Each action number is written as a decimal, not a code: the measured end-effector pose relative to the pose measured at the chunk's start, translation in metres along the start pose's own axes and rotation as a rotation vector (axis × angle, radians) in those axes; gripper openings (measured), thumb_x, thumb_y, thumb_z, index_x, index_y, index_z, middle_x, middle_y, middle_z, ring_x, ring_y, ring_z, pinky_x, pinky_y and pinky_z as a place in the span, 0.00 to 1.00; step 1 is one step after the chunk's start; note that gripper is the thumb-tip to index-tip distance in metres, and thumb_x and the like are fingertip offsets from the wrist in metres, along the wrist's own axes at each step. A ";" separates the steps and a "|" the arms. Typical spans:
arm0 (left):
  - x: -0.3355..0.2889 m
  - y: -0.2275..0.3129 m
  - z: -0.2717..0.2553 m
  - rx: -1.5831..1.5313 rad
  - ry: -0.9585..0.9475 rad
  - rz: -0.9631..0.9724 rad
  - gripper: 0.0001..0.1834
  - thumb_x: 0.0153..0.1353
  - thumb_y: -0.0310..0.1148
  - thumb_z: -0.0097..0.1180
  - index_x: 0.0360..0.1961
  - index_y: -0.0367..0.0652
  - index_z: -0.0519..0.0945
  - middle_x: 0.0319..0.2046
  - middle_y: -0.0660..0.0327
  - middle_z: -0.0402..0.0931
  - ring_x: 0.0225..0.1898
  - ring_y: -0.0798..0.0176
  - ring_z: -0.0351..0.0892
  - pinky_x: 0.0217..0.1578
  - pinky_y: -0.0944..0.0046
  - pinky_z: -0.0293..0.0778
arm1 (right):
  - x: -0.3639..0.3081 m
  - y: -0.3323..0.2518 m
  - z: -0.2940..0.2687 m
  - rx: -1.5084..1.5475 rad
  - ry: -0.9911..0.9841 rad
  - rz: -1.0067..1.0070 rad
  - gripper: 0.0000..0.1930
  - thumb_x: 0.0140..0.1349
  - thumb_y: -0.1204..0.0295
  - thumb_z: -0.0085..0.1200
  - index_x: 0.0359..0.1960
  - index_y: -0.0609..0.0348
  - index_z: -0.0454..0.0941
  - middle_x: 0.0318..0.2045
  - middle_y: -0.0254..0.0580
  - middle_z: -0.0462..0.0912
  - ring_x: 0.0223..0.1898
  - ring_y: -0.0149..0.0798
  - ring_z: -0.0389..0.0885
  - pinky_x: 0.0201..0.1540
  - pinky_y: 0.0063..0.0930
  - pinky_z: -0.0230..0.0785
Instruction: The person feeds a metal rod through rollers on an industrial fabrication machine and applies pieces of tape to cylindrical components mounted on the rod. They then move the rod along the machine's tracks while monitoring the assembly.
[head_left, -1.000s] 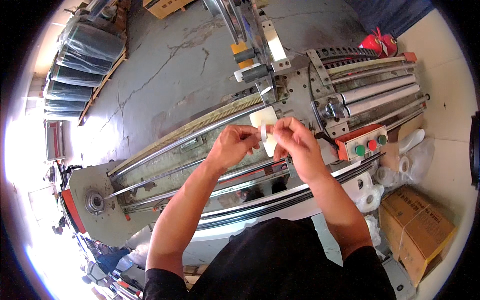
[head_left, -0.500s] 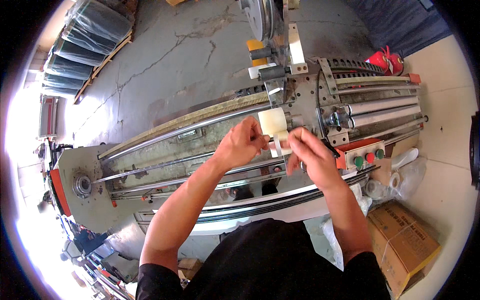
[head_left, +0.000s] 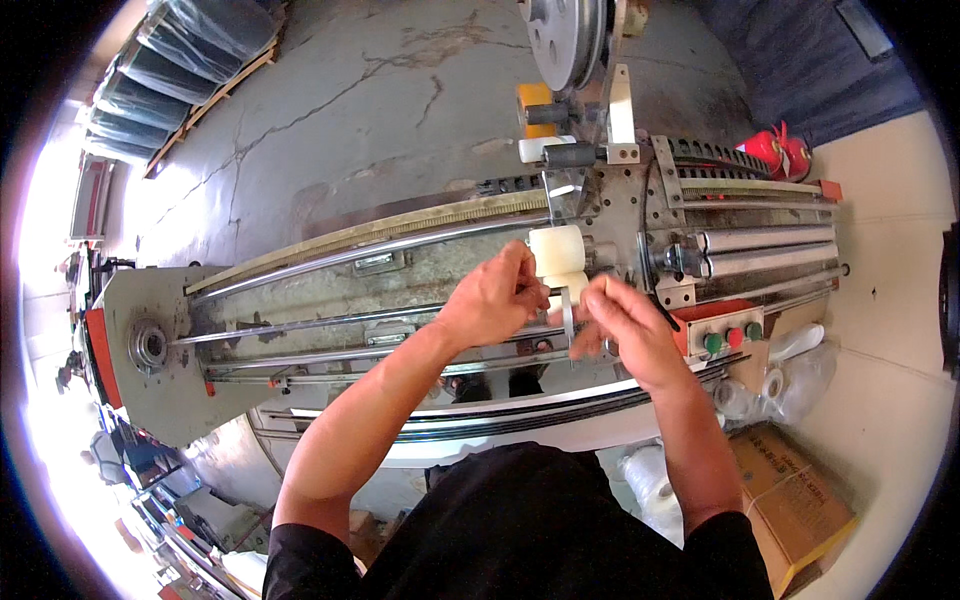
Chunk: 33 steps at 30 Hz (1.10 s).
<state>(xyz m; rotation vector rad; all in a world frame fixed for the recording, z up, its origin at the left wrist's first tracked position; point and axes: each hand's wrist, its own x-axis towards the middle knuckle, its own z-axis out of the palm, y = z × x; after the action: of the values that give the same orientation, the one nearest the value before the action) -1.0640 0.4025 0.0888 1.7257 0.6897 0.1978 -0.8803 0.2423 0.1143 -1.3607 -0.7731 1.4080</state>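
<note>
My left hand (head_left: 492,303) is closed in a pinch beside two cream-coloured rollers (head_left: 557,251) on the machine. Whatever its fingertips grip is too small to make out, close to the thin steel rod (head_left: 320,328). Just right of it my right hand (head_left: 632,325) hovers over the rails, its fingers curled and smeared by motion. A narrow, pale grey strip (head_left: 568,325) stands upright between the two hands, near the right fingers. Whether the right hand touches the strip cannot be told.
Long rails (head_left: 370,265) run leftward to an end plate (head_left: 150,390). A grey wheel (head_left: 565,40) rises beyond the rollers. At right are an orange button box (head_left: 690,338), silver cylinders (head_left: 770,240), red fire extinguishers (head_left: 764,150), clear plastic rolls (head_left: 737,400) and a cardboard box (head_left: 795,500).
The view has shifted, so the machine sits slightly right and lower. Both hands remain by the rollers; the left stays pinched, and the right fingers have moved a little, blurred.
</note>
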 end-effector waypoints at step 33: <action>0.029 -0.017 0.017 0.337 0.063 -0.030 0.16 0.71 0.41 0.70 0.46 0.38 0.92 0.31 0.57 0.89 0.30 0.68 0.82 0.37 0.62 0.79 | -0.098 0.121 -0.032 -0.683 0.192 0.008 0.19 0.73 0.63 0.65 0.61 0.52 0.82 0.39 0.41 0.92 0.39 0.44 0.90 0.46 0.45 0.79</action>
<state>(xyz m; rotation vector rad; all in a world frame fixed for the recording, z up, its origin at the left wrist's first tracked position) -1.0383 0.4054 0.0616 2.0351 0.8309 0.1192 -0.8874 0.1081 0.0302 -1.9810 -1.1783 1.0262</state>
